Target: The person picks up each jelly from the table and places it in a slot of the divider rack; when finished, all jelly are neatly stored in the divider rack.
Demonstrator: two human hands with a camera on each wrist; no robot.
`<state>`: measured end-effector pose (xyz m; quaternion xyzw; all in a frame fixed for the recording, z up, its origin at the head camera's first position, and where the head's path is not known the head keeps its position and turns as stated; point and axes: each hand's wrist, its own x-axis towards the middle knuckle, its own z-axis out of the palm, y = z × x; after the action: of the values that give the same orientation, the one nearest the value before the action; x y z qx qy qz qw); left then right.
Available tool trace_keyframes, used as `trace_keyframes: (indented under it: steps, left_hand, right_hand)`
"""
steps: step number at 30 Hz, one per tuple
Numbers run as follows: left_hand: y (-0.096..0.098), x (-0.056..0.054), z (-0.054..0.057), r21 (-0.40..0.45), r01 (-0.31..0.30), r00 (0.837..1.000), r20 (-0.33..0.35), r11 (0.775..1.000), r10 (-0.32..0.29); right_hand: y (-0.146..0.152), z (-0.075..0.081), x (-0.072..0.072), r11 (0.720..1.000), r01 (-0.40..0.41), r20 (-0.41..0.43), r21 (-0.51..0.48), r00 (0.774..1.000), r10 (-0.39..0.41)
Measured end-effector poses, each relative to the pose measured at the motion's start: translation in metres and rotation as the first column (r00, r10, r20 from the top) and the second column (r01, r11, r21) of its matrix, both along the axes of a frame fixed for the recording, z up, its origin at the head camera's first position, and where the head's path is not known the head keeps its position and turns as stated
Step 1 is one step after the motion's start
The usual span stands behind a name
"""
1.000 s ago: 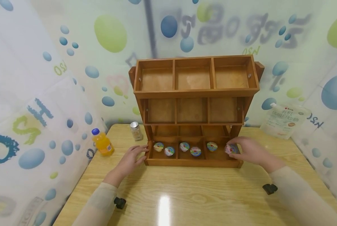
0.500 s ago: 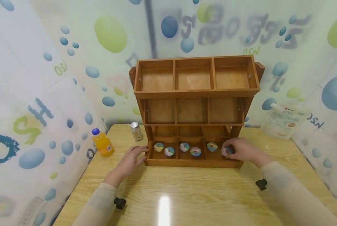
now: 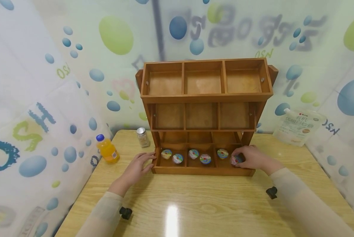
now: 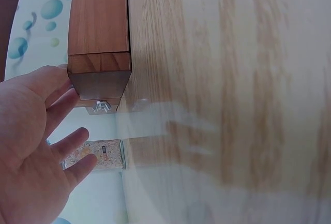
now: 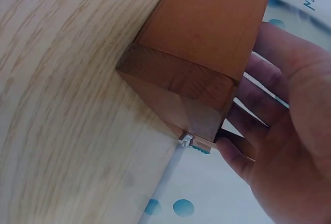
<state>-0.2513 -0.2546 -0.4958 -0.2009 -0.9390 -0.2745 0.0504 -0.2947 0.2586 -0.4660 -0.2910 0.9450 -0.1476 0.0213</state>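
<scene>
A three-tier wooden rack (image 3: 206, 98) stands on the table, each tier split into three compartments. In the bottom right compartment my right hand (image 3: 255, 159) grips a small jelly cup (image 3: 235, 160) with a colourful lid; another jelly cup (image 3: 222, 153) sits just behind it to the left. The left and middle bottom compartments hold two such cups each. My left hand (image 3: 137, 167) rests its extended fingertips on the rack's left end, which the left wrist view shows beside the wooden end (image 4: 99, 61). In the right wrist view the rack's front wall (image 5: 201, 32) hides the held cup.
A glass jar (image 3: 143, 137) with a silver lid stands left of the rack. Farther left is an orange juice bottle (image 3: 107, 149) with a blue cap. A white pouch (image 3: 300, 127) leans against the wall at right. The wooden table (image 3: 200, 200) stretches in front.
My right hand has moved a little left within the bottom right compartment, taking the jelly cup along, away from the rack's right end. The left hand has stayed put.
</scene>
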Motion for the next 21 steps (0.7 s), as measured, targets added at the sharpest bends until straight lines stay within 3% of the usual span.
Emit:
trace_keyframes:
  steps: [7, 14, 21]
  left_hand:
    - [-0.001, 0.001, 0.002, -0.012, -0.015, 1.000, 0.002, 1.000, 0.015]
    - [-0.001, 0.006, 0.001, -0.118, -0.015, 0.998, -0.064, 0.993, 0.007]
    - [0.005, 0.011, 0.001, -0.157, -0.051, 0.995, -0.096, 0.986, 0.036]
  right_hand:
    - [0.000, 0.002, 0.003, 0.999, -0.007, -0.015, -0.048, 1.000, 0.007]
    - [0.008, 0.003, 0.022, 0.984, -0.055, -0.187, -0.167, 0.982, 0.023]
    - [0.028, -0.006, 0.044, 0.979, 0.041, -0.325, -0.197, 0.940, -0.105]
